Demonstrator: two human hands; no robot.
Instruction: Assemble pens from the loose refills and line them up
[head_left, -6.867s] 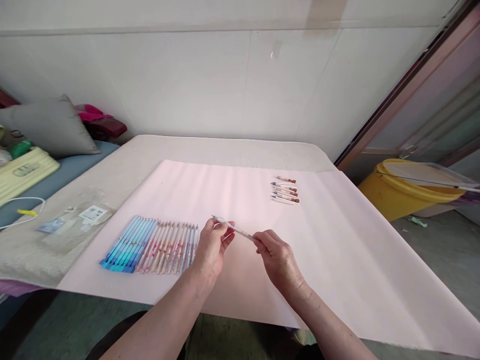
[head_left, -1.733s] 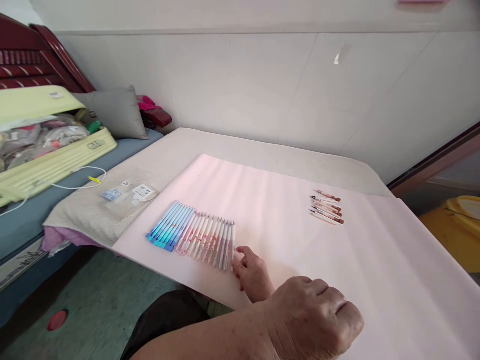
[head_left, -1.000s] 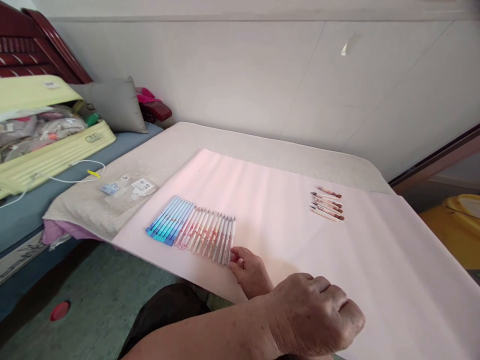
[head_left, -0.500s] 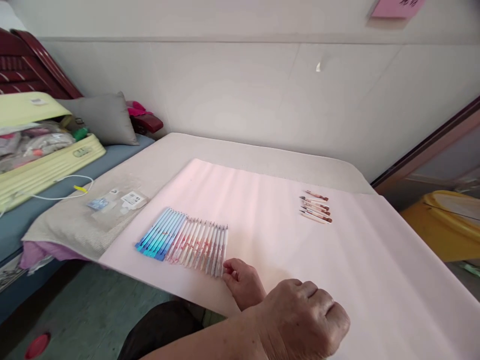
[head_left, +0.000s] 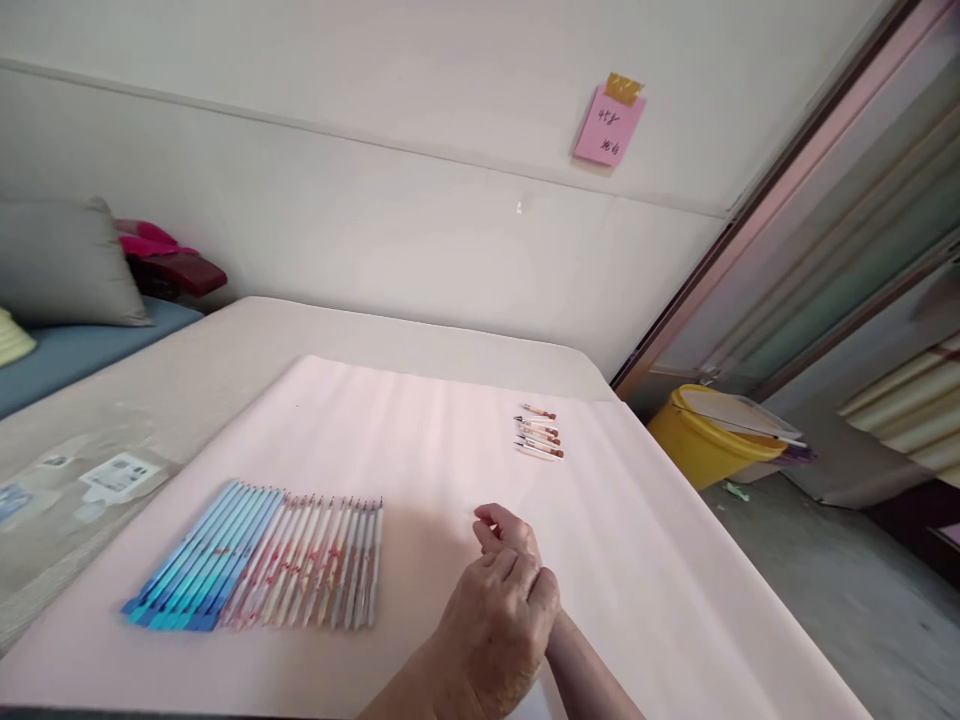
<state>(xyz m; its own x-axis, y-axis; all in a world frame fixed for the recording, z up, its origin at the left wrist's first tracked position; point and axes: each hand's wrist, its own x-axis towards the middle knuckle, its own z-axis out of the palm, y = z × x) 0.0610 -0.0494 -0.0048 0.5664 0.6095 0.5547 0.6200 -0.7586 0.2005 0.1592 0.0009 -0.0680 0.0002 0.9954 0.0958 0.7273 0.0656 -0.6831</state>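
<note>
Near left on the pink sheet (head_left: pixel 435 450), lined-up pens (head_left: pixel 259 557) ran toward its far edge, left of the fisted left hand (head_left: pixel 499 620) and the right hand (head_left: pixel 510 530), whose grip was unclear.

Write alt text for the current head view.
The left hand overlaps the right hand over a pink sheet. A row of blue and pale pens lies to their left, a smaller brown-and-white group beyond.

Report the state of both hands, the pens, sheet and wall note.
Left hand: curled, palm hidden.
Right hand: fingers curled.
Blue pens: lined up.
Pale pens: lined up.
Brown-ended pens: lying grouped.
Pink sheet: spread out.
Pink note: taped up.
</note>
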